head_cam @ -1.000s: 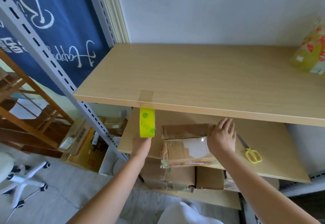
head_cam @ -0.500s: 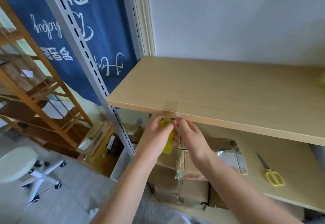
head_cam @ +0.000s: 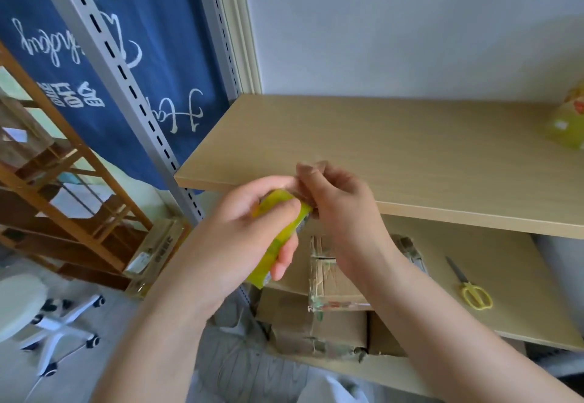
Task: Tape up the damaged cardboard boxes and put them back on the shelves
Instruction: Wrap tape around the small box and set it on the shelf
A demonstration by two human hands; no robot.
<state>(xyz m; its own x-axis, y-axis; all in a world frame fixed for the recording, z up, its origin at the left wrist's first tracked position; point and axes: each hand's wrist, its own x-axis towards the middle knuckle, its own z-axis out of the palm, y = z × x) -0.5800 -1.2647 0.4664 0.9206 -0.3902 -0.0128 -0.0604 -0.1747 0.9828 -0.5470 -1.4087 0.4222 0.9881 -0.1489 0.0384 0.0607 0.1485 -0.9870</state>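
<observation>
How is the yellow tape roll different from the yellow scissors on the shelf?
The tape roll is gripped in the left hand, up in front of the top shelf's edge, while the scissors lie untouched on the lower shelf. The tape roll is a broad, round band; the scissors are thin, with grey blades and looped handles. The tape roll is yellow-green all round; on the scissors only the handles are yellow. Both are tools for mending boxes.

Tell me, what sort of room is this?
Probably a home storage corner or small stockroom: slotted metal shelving with wooden boards, worn cardboard boxes on the lower shelves, and scissors beside them.
</observation>
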